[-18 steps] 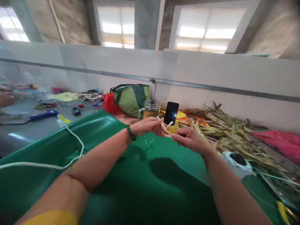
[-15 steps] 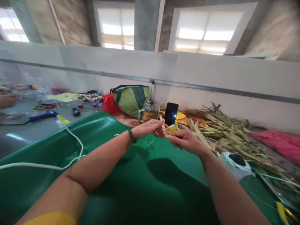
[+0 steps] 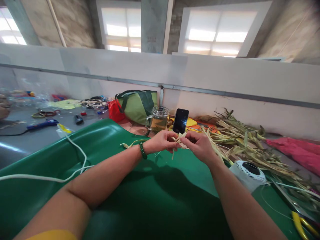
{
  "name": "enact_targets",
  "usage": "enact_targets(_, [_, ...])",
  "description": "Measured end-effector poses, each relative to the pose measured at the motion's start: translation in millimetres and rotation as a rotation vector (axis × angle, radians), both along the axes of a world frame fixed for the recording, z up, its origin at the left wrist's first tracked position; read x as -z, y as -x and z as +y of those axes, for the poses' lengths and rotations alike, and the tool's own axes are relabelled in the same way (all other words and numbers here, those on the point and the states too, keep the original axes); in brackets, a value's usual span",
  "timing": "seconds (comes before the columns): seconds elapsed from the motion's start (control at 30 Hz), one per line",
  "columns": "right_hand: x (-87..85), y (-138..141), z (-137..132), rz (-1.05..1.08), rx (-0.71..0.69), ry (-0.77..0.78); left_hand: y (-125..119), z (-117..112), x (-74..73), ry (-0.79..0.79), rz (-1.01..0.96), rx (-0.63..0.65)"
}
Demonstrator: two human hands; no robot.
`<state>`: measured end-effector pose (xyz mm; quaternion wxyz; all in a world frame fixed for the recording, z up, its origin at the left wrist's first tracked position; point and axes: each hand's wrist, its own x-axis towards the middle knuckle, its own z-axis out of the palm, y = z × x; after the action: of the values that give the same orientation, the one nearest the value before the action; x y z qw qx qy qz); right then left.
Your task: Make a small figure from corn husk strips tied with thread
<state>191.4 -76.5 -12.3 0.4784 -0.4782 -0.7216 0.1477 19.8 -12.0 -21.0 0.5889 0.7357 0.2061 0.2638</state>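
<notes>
My left hand (image 3: 161, 142), with a green bead bracelet (image 3: 143, 150) at the wrist, pinches a pale dried husk strip (image 3: 181, 136) between thumb and fingers. My right hand (image 3: 202, 146) meets it from the other side and grips the same strip, its fingertips partly hidden. Thin ends of the strip stick up and hang below the fingers. Both hands are held above a green mat (image 3: 175, 180). Just behind them a phone (image 3: 181, 120) stands upright, with a glass mug (image 3: 159, 122) of amber liquid to its left.
Dried leaves and husks (image 3: 245, 140) lie heaped at right, near a white spool of thread (image 3: 247, 173) and yellow-handled scissors (image 3: 298, 225). A white cord (image 3: 50, 179) crosses the mat at left. A green bag (image 3: 136, 106) leans by the wall. Another person's hand (image 3: 3, 106) shows far left.
My hands have come closer together, the right one turning inward and rising to the strip. The strip now looks more bunched between my fingers. The view has shifted slightly.
</notes>
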Motion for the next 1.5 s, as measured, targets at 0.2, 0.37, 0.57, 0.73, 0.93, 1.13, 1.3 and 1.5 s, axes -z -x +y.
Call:
enact_targets(0.2, [0.6,-5.0,4.7,0.157,0.042,0.075,-0.3,-4.2,-5.9,-0.013,-0.116,0.008])
enact_targets(0.37, [-0.5,-2.6,3.9,0.21,0.006,0.088,-0.5,-6.0,-5.8,-0.012,-0.124,0.008])
enact_targets(0.57, [-2.2,1.7,0.6,0.249,-0.08,0.149,-3.3,-8.3,-2.6,-0.036,-0.135,-0.044])
enact_targets(0.73, [0.1,0.5,1.3,0.286,-0.003,0.101,-1.9,-6.2,-3.6,-0.042,-0.133,-0.134])
enact_targets(0.93, [2.8,-13.9,8.8,0.095,0.043,0.085,-1.0,-1.5,-3.1,-0.196,-0.046,-0.208])
enact_targets(1.13, [-0.9,-11.6,0.8,-0.261,-0.02,-0.102,-4.5,-7.4,-0.6,-0.235,0.018,-0.174])
enact_targets(1.3, [-3.0,-12.4,-3.1,-0.288,-0.161,-0.075,-3.6,-5.1,-0.6,-0.181,0.027,-0.131])
enact_targets(1.5, [-1.2,-5.4,-5.6,-0.28,-0.079,-0.2,-3.5,-11.8,-1.8,-0.237,0.106,0.001])
